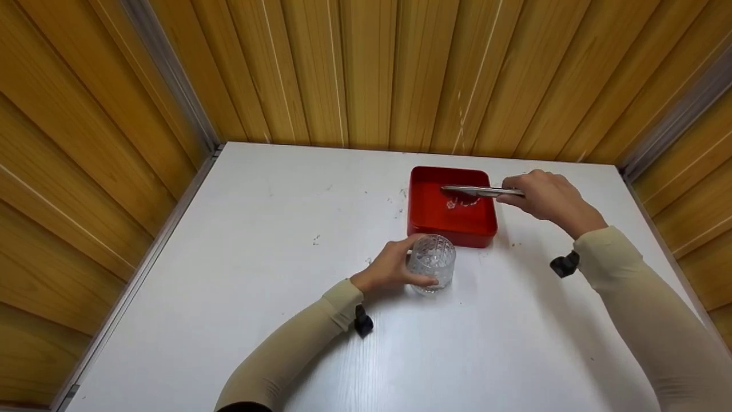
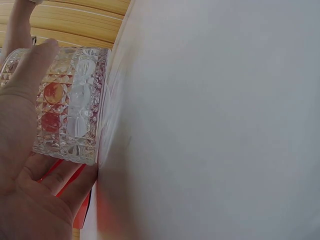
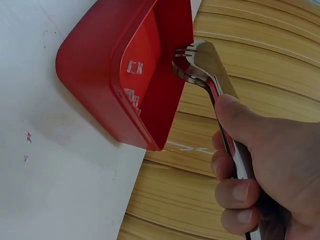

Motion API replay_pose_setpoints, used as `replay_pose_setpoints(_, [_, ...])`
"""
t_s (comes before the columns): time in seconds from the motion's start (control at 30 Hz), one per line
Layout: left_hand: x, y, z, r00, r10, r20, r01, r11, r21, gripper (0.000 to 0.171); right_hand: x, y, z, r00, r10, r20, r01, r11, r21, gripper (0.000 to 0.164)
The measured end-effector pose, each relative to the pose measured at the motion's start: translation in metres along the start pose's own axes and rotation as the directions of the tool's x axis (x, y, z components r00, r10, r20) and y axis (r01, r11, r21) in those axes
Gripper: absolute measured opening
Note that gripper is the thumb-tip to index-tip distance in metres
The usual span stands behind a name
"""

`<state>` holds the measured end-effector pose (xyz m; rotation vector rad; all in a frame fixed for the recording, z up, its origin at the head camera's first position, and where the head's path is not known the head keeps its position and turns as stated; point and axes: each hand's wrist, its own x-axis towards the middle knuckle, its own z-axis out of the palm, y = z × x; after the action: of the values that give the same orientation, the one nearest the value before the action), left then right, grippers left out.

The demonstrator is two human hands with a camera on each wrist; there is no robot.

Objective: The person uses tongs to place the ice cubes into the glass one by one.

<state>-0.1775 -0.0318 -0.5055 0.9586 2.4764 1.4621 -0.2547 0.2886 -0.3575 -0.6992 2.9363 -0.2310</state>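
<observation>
My left hand (image 1: 393, 266) grips a clear cut-glass tumbler (image 1: 434, 257), thumb on one side and fingers round the other. The tumbler stands upright on the white table, just in front of a red square box (image 1: 452, 237). In my right hand (image 1: 550, 199) is a pair of metal tongs (image 1: 480, 191), held from the right with their tips over the box. The right wrist view shows a pronged tip beside a broader one, with nothing visible between them. Inside the box lie several small clear cubes (image 3: 134, 67). The tumbler's contents are hard to make out.
The white table (image 1: 257, 240) carries small dark specks left of the box and a few crumbs (image 1: 516, 245) to its right. Wood-patterned panels (image 1: 366, 74) rise behind and at both sides. A black wrist camera (image 1: 565, 265) hangs below the right cuff.
</observation>
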Motion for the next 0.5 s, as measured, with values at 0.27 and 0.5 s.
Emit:
replay_pose_setpoints(0.27, [0.000, 0.000, 0.000, 1.000, -0.007, 0.002, 0.007, 1.000, -0.013, 0.083, -0.023, -0.010, -0.003, 1.000, -0.009, -0.008, 0.010, 1.000, 0.025, 0.012])
replay_pose_setpoints(0.5, [0.000, -0.001, 0.000, 1.000, 0.000, -0.001, 0.000, 1.000, 0.007, 0.084, -0.043, -0.019, -0.003, 0.997, -0.071, -0.040, 0.071, 0.997, 0.012, 0.011])
